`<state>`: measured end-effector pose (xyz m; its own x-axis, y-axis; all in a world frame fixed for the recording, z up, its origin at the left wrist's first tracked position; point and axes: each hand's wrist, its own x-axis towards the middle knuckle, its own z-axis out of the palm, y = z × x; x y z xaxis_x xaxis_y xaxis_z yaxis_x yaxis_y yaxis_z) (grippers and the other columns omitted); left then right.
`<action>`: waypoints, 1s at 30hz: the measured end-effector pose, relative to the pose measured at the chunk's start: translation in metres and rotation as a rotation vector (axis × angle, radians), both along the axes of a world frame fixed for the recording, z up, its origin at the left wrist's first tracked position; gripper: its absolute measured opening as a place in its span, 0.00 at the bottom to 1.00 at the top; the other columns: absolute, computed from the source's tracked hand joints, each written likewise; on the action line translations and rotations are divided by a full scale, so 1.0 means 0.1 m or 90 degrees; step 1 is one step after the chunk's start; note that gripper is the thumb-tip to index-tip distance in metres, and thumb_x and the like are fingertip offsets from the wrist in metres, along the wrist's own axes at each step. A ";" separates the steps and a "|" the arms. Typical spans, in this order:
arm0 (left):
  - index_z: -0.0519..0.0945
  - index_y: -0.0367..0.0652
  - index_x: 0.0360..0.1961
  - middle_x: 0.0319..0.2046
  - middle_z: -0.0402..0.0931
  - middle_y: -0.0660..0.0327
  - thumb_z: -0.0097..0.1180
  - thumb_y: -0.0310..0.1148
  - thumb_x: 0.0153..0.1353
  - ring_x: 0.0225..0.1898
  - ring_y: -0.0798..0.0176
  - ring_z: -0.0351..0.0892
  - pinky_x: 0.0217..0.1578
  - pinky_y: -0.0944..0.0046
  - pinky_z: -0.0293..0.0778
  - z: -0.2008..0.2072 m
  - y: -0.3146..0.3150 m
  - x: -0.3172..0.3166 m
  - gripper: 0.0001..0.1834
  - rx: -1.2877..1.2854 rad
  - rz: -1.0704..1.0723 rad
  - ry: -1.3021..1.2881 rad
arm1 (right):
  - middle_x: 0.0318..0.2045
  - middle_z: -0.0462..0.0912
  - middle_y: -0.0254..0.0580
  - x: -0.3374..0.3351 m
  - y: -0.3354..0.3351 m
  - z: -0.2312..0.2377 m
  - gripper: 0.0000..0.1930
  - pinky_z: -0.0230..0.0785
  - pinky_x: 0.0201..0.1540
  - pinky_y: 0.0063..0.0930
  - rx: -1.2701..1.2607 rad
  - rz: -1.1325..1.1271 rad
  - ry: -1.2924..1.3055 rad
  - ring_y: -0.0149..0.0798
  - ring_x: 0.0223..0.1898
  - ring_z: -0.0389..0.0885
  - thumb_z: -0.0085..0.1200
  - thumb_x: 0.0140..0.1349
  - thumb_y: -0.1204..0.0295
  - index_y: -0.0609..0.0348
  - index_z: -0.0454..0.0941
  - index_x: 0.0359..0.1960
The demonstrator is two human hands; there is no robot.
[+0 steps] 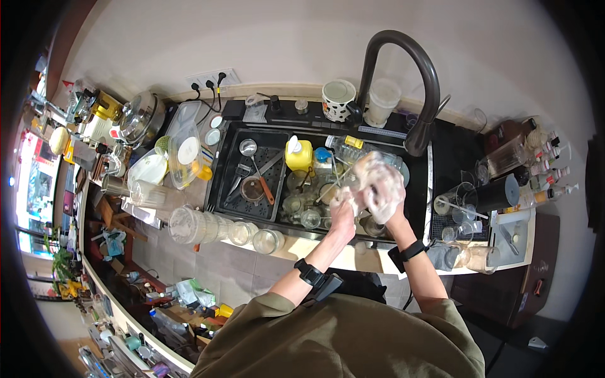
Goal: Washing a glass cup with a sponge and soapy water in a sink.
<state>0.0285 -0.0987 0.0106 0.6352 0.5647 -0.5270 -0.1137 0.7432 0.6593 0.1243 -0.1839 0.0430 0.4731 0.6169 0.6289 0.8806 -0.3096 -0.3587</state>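
Over the right side of the dark sink (217, 201), my two hands are close together. White foam covers most of my right hand (381, 192), and its fingers look curled round a sudsy mass that I cannot make out. My left hand (343, 211) is closed just beside it, with foam at the fingers; what it grips is hidden. Below them in the basin lie glass jars and cups (310, 218). A yellow jug (299, 155) with a white cap stands behind, next to a clear bottle (345, 151) with a yellow label.
A black drain tray in the sink's left part holds a ladle (248, 148), a strainer (253, 189) and an orange-handled tool (268, 192). The tall dark faucet (419, 135) arches behind my right hand. Stacked cups (189, 225) and jars (268, 240) line the front edge. Bottles (542, 167) stand right.
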 end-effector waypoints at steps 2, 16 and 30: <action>0.76 0.38 0.41 0.36 0.80 0.62 0.48 0.34 0.73 0.37 0.68 0.80 0.37 0.66 0.77 -0.04 0.02 0.00 0.10 0.038 -0.010 -0.042 | 0.46 0.80 0.55 -0.05 0.03 0.00 0.15 0.64 0.60 0.53 0.072 -0.050 0.099 0.62 0.56 0.72 0.57 0.55 0.64 0.58 0.81 0.41; 0.77 0.35 0.42 0.37 0.84 0.52 0.44 0.36 0.74 0.38 0.62 0.84 0.41 0.63 0.78 -0.12 0.20 -0.18 0.14 0.140 -0.247 -0.028 | 0.50 0.82 0.43 0.58 -0.22 -0.22 0.16 0.74 0.55 0.34 -0.101 0.264 0.946 0.40 0.53 0.79 0.41 0.69 0.68 0.56 0.78 0.51; 0.73 0.52 0.59 0.50 0.80 0.64 0.41 0.36 0.72 0.43 0.69 0.83 0.28 0.74 0.83 -0.11 0.05 -0.10 0.17 -0.377 -0.070 -0.234 | 0.59 0.64 0.62 -0.46 -0.21 -0.74 0.31 0.49 0.67 0.58 0.001 -0.091 -0.006 0.67 0.63 0.59 0.53 0.57 0.60 0.66 0.64 0.60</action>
<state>0.0183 -0.0942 -0.0006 0.8679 0.1711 -0.4663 -0.1545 0.9852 0.0739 0.0782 -0.2050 -0.0307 0.5506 0.5425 0.6345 0.8306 -0.4318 -0.3516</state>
